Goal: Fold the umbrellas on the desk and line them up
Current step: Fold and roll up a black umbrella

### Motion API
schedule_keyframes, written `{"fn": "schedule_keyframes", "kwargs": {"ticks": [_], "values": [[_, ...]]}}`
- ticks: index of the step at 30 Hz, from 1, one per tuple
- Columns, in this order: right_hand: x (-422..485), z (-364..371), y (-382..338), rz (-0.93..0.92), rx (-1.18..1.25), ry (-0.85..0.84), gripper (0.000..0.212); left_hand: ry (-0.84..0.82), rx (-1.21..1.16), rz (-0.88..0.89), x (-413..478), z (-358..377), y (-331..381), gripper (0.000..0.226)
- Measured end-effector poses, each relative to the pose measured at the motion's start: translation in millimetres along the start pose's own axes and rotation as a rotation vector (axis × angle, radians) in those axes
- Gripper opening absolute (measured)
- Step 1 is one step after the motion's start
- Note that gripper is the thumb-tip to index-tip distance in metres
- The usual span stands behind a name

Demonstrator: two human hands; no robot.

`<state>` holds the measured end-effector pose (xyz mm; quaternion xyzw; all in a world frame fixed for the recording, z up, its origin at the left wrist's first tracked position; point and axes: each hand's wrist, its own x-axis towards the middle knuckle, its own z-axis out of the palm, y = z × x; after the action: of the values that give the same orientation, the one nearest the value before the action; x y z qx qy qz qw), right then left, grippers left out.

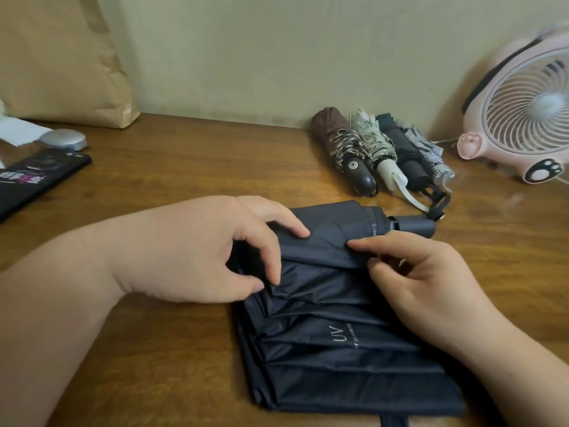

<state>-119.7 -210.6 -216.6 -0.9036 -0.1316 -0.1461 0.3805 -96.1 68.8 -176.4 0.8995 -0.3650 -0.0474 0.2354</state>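
Note:
A collapsed navy umbrella (332,334) lies on the wooden desk (184,186), its canopy flaps spread loose toward me and its grey handle (414,225) pointing right. My left hand (215,251) pinches a fold of the navy fabric at the canopy's left end. My right hand (431,282) pinches the edge of a flap near the handle. Behind, several folded umbrellas lie side by side against the wall: a brown one (338,143), a cream patterned one (377,146), a black one (406,152) and a grey one (431,158).
A pink desk fan (523,118) stands at the back right. A brown paper bag (61,57) leans on the wall at the back left, with a silver round object (63,139), white paper (18,129) and a black packet (34,180) in front of it.

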Motion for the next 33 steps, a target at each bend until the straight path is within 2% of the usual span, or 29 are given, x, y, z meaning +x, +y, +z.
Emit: {"fn": "schedule_keyframes", "kwargs": {"ticks": [2, 6, 10, 13, 18, 23, 25, 27, 30, 33], "values": [[-3.6, 0.9, -0.5, -0.099, -0.185, -0.013, 0.03, 0.026, -0.041, 0.019, 2.0, 0.7, -1.4, 0.019], [-10.0, -0.5, -3.9, -0.156, -0.414, -0.071, 0.041, 0.134, -0.103, 0.094, 1.4, 0.1, -1.5, 0.021], [-8.4, -4.7, -5.8, -0.181, -0.396, -0.145, 0.043, 0.176, -0.114, 0.119, 3.7, 4.3, -3.6, 0.019], [-7.0, -8.0, -8.3, -0.185, -0.403, -0.189, 0.044, 0.131, -0.075, 0.109, 4.9, 5.8, -5.8, 0.021], [-6.0, -8.7, -1.7, -0.203, -0.391, -0.21, 0.043, 0.25, -0.024, 0.154, 7.9, 12.6, -5.2, 0.034], [-6.4, -4.8, 5.8, -0.221, -0.363, -0.203, 0.04, 0.28, 0.188, 0.122, 1.2, -1.4, 9.3, 0.031], [-5.7, -2.0, 6.7, -0.226, -0.371, -0.2, 0.039, 0.287, 0.299, 0.047, -1.2, -3.7, 18.2, 0.04], [-5.7, -0.7, 6.5, -0.213, -0.384, -0.202, 0.038, 0.172, 0.334, -0.135, -2.5, -3.1, 26.9, 0.045], [-6.4, -0.6, 5.8, -0.199, -0.389, -0.216, 0.039, 0.058, 0.278, -0.324, -2.4, -2.0, 36.0, 0.032], [-5.0, -0.7, 5.6, -0.198, -0.397, -0.221, 0.04, 0.087, 0.234, -0.412, -6.5, -0.8, 45.7, 0.017]]}}
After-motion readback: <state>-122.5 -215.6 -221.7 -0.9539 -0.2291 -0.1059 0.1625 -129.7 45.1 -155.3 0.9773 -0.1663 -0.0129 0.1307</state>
